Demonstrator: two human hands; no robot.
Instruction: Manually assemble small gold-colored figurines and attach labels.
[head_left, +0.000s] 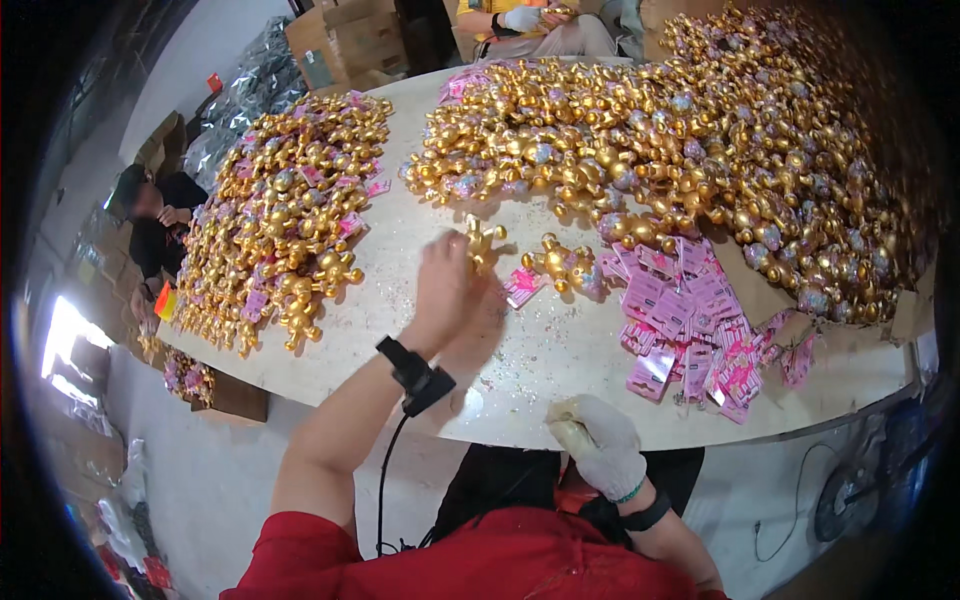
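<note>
My left hand (447,285), bare and slightly blurred, is over the middle of the table with its fingers closed at the side of a shiny gold bear-like figurine (483,238). The hand itself hides part of its grip. Just right of it lies another gold figurine (563,264), with a pink card tag (522,287) beside it. My right hand (603,447) wears a white knit glove with yellowish fingers and is at the table's near edge. Its fingers are curled in, and whatever is inside them is hidden.
Gold figurines form a heap (285,220) at left and a larger pile (780,150) at far right. Pink cards (690,320) lie right of centre. Glitter bits dot the white table (400,250). One person (160,220) is at left; another's gloved hand (522,18) shows across the table.
</note>
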